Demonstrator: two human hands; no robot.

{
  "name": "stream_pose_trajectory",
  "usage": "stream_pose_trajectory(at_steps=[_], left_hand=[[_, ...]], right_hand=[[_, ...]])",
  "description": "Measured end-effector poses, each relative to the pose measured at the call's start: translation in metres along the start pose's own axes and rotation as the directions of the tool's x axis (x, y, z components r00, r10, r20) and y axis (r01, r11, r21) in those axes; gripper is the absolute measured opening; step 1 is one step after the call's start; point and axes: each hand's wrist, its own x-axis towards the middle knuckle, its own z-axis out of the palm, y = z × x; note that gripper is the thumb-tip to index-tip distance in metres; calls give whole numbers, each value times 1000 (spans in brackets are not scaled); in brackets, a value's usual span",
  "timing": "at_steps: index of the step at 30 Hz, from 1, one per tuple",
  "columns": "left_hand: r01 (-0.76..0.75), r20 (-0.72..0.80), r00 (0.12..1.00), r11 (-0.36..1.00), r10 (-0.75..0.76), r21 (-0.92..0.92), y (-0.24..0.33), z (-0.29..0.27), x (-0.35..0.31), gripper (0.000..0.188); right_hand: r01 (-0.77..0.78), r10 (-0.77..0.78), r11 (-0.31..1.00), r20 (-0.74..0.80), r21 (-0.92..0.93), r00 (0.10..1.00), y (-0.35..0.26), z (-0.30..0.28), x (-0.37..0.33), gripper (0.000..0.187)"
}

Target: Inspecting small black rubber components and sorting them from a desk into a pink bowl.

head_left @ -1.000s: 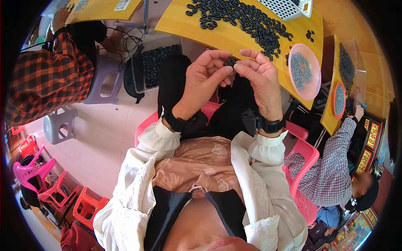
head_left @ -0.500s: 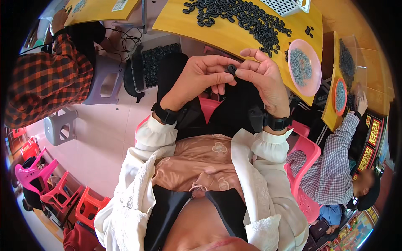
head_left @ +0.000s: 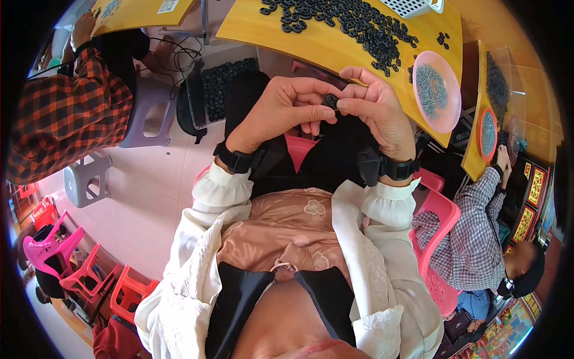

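My left hand point(head_left: 286, 107) and my right hand point(head_left: 376, 107) meet in front of my chest, just below the edge of the yellow table point(head_left: 323, 42). Between the fingertips of both hands sits a small black ring-shaped part point(head_left: 330, 100). Both wrists wear black bands. A heap of many similar black parts point(head_left: 353, 24) lies spread on the table above my hands. To the right of the heap stands a pink bowl point(head_left: 437, 90) filled with small grey pieces.
A person in a red-checked shirt point(head_left: 66, 113) sits at the left by a grey stool point(head_left: 152, 113). Another person in a checked shirt point(head_left: 478, 239) sits at the right. A black tray of parts point(head_left: 224, 84) rests on the floor. Pink and red plastic chairs point(head_left: 66, 263) stand lower left.
Both hands have stayed together on the small black part, shifting slightly down and away from the table edge; the fingers have turned on the part.
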Motion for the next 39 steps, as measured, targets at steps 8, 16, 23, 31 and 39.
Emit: stream_pose_trajectory(at_steps=[8, 16, 23, 31, 39], left_hand=[[-1, 20, 1000, 999, 0, 39, 4, -3, -1, 33], [-43, -33, 999, 999, 43, -13, -6, 7, 6, 31], [-81, -55, 995, 997, 82, 20, -5, 5, 4, 28], [-144, -33, 989, 989, 142, -37, 3, 0, -25, 22], [-257, -80, 966, 953, 246, -162, -12, 2, -57, 20]], right_hand=[[7, -8, 1000, -9, -8, 1000, 1, 3, 1, 57], [41, -41, 999, -35, 6, 999, 4, -4, -6, 55], [60, -60, 998, -34, -12, 998, -1, 1, -9, 52], [117, -112, 993, -152, 23, 982, 8, 41, -23, 43], [146, -132, 986, -153, 83, 979, 32, 69, -36, 32]])
